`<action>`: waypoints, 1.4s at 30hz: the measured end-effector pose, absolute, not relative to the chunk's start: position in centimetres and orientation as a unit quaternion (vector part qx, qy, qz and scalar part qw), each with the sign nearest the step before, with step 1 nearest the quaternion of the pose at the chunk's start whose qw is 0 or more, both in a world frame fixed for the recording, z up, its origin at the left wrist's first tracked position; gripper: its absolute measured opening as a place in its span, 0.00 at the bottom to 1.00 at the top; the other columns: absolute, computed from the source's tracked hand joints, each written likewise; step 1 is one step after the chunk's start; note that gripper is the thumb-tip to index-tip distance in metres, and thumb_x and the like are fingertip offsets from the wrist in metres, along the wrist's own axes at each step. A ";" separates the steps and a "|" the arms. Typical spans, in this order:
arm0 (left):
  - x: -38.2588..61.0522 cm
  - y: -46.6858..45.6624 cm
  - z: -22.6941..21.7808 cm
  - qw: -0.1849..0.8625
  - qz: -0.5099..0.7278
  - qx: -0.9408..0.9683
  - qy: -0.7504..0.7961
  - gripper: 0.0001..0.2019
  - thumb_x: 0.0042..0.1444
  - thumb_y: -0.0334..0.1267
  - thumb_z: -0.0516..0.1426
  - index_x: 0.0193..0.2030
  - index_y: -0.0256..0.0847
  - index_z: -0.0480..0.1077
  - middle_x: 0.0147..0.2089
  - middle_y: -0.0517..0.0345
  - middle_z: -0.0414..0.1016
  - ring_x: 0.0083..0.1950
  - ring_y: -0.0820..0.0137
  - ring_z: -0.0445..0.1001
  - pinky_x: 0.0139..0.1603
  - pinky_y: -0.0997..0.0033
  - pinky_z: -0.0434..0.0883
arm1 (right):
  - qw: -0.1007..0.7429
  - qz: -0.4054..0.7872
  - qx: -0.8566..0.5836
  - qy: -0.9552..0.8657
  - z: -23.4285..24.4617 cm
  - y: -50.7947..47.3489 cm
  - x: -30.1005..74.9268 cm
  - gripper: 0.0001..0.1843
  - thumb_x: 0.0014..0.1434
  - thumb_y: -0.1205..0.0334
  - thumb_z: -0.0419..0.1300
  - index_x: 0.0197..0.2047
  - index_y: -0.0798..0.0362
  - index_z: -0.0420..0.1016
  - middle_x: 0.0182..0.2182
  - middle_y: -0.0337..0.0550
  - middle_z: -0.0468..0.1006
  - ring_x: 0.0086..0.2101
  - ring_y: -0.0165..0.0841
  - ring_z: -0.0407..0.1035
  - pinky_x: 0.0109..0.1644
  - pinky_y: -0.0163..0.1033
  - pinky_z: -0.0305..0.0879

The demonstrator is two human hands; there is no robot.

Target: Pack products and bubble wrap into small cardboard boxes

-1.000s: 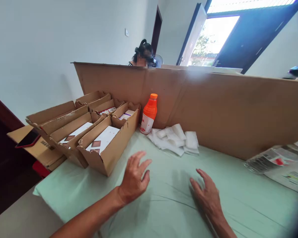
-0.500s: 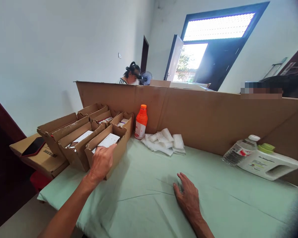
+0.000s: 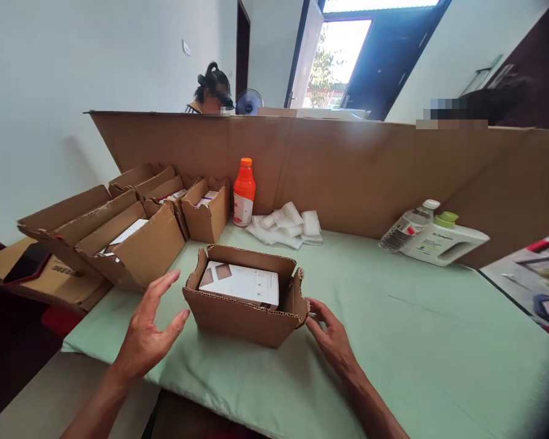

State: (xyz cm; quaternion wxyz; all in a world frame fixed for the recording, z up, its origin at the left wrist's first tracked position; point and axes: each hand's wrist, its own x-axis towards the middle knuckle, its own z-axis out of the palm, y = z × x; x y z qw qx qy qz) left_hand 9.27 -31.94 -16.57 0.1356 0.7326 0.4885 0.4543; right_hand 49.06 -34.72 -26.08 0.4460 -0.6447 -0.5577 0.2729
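In front of me on the green-covered table stands an open-topped cardboard box (image 3: 244, 323). Inside it lies a white carton (image 3: 244, 283) with brown squares printed on it. My right hand (image 3: 332, 335) grips the box's right end, its fingers partly hidden at the edge. To the left of the box, my left hand (image 3: 149, 329) is open and apart from it, thumb and fingers spread, holding nothing.
More cardboard boxes (image 3: 160, 244) with cartons stand at the left. Behind are an orange bottle (image 3: 244, 192), white foam pouches (image 3: 286, 224), a clear bottle (image 3: 405, 228) and a white jug (image 3: 439, 244). A cardboard partition (image 3: 338, 177) crosses the back; a person (image 3: 210, 91) sits beyond.
The front box with the white carton has come from the left group to the table's middle and turned sideways. My left hand has let go of it; my right hand has taken its right end.
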 end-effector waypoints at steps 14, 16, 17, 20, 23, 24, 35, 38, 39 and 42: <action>15.1 -27.5 -24.4 0.473 0.401 0.589 0.519 0.27 0.45 0.45 0.64 0.52 0.38 0.67 0.48 0.46 0.80 0.48 0.54 0.80 0.48 0.55 0.77 | 0.444 0.315 -0.604 -0.582 -23.0 -36.0 44.8 0.27 0.60 0.47 0.58 0.59 0.50 0.74 0.49 0.49 0.81 0.47 0.45 0.75 0.50 0.48 0.73; 17.0 -25.8 -24.2 0.469 0.416 0.602 0.494 0.27 0.45 0.42 0.63 0.53 0.38 0.66 0.47 0.47 0.80 0.46 0.56 0.80 0.47 0.57 0.77 | 0.460 0.312 -0.614 -0.561 -23.3 -34.4 45.9 0.28 0.59 0.47 0.59 0.59 0.51 0.73 0.51 0.51 0.81 0.47 0.45 0.75 0.51 0.49 0.72; 18.0 -24.8 -24.3 0.467 0.424 0.607 0.482 0.27 0.45 0.41 0.63 0.53 0.38 0.66 0.47 0.47 0.80 0.46 0.57 0.80 0.47 0.58 0.77 | 0.468 0.310 -0.618 -0.551 -23.4 -33.6 46.5 0.29 0.58 0.47 0.59 0.58 0.52 0.73 0.51 0.51 0.81 0.47 0.45 0.75 0.51 0.49 0.72; 21.5 -22.0 -24.7 0.466 0.441 0.617 0.455 0.30 0.45 0.38 0.61 0.57 0.37 0.64 0.52 0.46 0.78 0.50 0.59 0.78 0.51 0.58 0.75 | 0.490 0.296 -0.633 -0.522 -23.5 -31.1 48.3 0.28 0.58 0.47 0.59 0.58 0.52 0.71 0.51 0.52 0.80 0.47 0.45 0.75 0.51 0.49 0.73; 24.4 -20.2 -25.6 0.462 0.449 0.619 0.448 0.32 0.46 0.36 0.60 0.60 0.38 0.63 0.55 0.46 0.76 0.54 0.60 0.76 0.55 0.58 0.73 | 0.516 0.257 -0.650 -0.496 -24.0 -29.4 49.5 0.29 0.56 0.46 0.59 0.57 0.52 0.70 0.51 0.52 0.79 0.49 0.46 0.74 0.51 0.50 0.72; 25.1 -19.9 -26.0 0.460 0.451 0.619 0.449 0.32 0.47 0.35 0.60 0.61 0.38 0.62 0.56 0.46 0.75 0.55 0.60 0.76 0.57 0.57 0.72 | 0.522 0.248 -0.655 -0.487 -24.3 -29.1 49.7 0.29 0.56 0.46 0.60 0.58 0.52 0.69 0.52 0.52 0.79 0.49 0.46 0.74 0.50 0.50 0.72; 25.5 -20.3 -27.9 0.390 0.435 0.637 0.503 0.22 0.52 0.40 0.57 0.54 0.36 0.66 0.50 0.45 0.76 0.53 0.57 0.75 0.54 0.58 0.72 | 0.513 0.239 -0.678 -0.470 -26.9 -29.7 49.9 0.23 0.58 0.49 0.60 0.54 0.50 0.70 0.41 0.46 0.82 0.39 0.41 0.76 0.42 0.41 0.74; 25.3 -20.4 -27.8 0.376 0.440 0.645 0.499 0.19 0.51 0.39 0.56 0.50 0.37 0.69 0.45 0.48 0.76 0.48 0.58 0.76 0.50 0.60 0.73 | 0.505 0.222 -0.692 -0.465 -26.7 -30.0 50.3 0.19 0.58 0.50 0.60 0.49 0.50 0.72 0.38 0.45 0.82 0.36 0.41 0.76 0.39 0.41 0.74; 25.3 -20.4 -27.9 0.373 0.442 0.647 0.497 0.19 0.51 0.39 0.56 0.50 0.37 0.69 0.44 0.49 0.76 0.47 0.59 0.76 0.49 0.60 0.73 | 0.501 0.216 -0.698 -0.464 -26.7 -30.1 50.4 0.17 0.57 0.50 0.60 0.47 0.50 0.72 0.37 0.44 0.82 0.36 0.41 0.76 0.38 0.40 0.74; 25.3 -20.5 -28.3 0.368 0.438 0.656 0.492 0.19 0.50 0.39 0.56 0.50 0.38 0.70 0.43 0.49 0.77 0.47 0.58 0.76 0.49 0.59 0.74 | 0.498 0.200 -0.708 -0.459 -26.9 -30.1 51.0 0.15 0.56 0.50 0.60 0.42 0.50 0.73 0.35 0.44 0.82 0.35 0.41 0.76 0.36 0.40 0.74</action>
